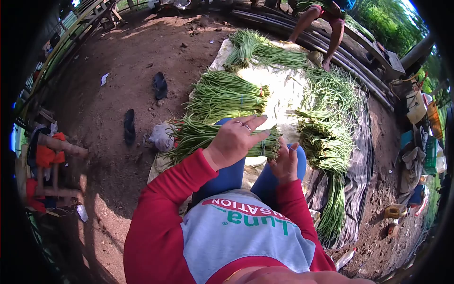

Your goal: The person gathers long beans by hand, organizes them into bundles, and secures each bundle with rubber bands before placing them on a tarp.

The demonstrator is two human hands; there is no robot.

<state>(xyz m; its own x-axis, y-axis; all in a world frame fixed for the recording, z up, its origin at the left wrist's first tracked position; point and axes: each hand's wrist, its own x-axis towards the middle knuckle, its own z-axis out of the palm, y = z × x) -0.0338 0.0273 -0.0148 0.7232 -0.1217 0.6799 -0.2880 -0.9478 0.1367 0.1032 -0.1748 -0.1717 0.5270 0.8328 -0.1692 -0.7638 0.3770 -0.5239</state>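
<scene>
Across my lap lies a bundle of green yardlong beans (194, 135), its trimmed ends pointing right and a bluish band near them. My left hand (236, 139), with a ring on one finger, is over the bundle, its fingers stretched out and apart. At the bundle's right end is my right hand (285, 163), palm turned up and fingers apart beside the bean ends. It is hard to see whether its fingertips touch them. Just beyond lie tied bean bundles (227, 92) on a pale sheet (272, 80).
More beans (326, 142) lie in heaps at right over a dark cloth (362, 161). Another person's legs (331, 35) are at the back, by long poles (378, 90). Flip-flops (160, 86) and a plastic bag (162, 136) sit on the dirt at left.
</scene>
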